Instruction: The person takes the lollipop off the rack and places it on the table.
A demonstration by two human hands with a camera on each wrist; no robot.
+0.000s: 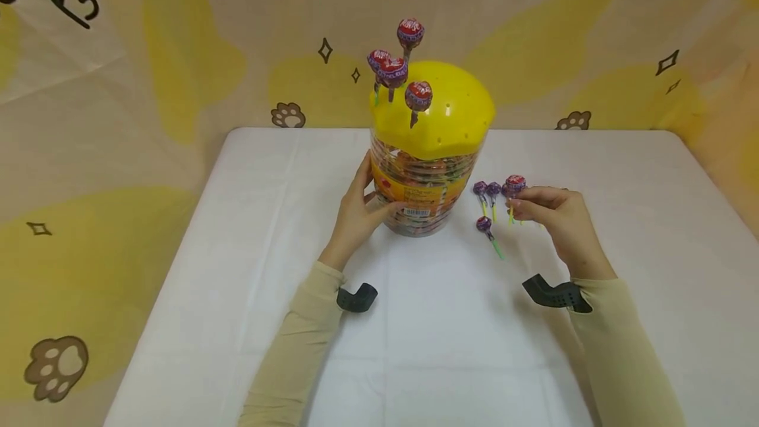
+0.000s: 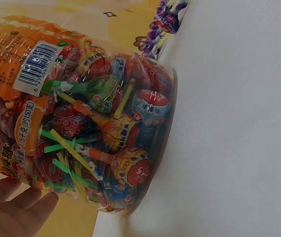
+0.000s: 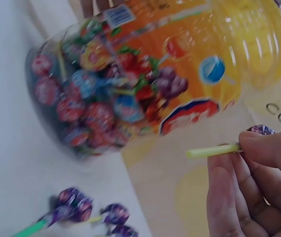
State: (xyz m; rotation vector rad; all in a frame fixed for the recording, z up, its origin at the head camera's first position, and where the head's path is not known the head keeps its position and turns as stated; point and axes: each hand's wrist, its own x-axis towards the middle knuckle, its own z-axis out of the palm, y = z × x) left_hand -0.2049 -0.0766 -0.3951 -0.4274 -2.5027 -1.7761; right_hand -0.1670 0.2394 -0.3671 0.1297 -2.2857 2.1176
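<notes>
A clear plastic jar [image 1: 415, 193] of wrapped lollipops stands on the table under a domed yellow lid [image 1: 453, 111]. Several purple-and-red lollipops [image 1: 419, 96] stick up from the lid's left side. My left hand [image 1: 354, 216] holds the jar low on its left, thumb across the front and fingers round the side. Right of the jar, my right hand [image 1: 557, 219] pinches a purple-wrapped lollipop [image 1: 514, 184] between thumb and fingers. Its yellow-green stick [image 3: 212, 150] points out toward the jar in the right wrist view. Beside that hand lie several loose purple lollipops [image 1: 483, 224].
The white table [image 1: 439, 335] reaches back to a cream-and-yellow patterned cloth [image 1: 534, 38]. Inside the jar, many colourful lollipops [image 2: 130, 165] show through its wall. A dark curved band [image 1: 554, 294] sits at the right wrist, another [image 1: 358, 298] at the left.
</notes>
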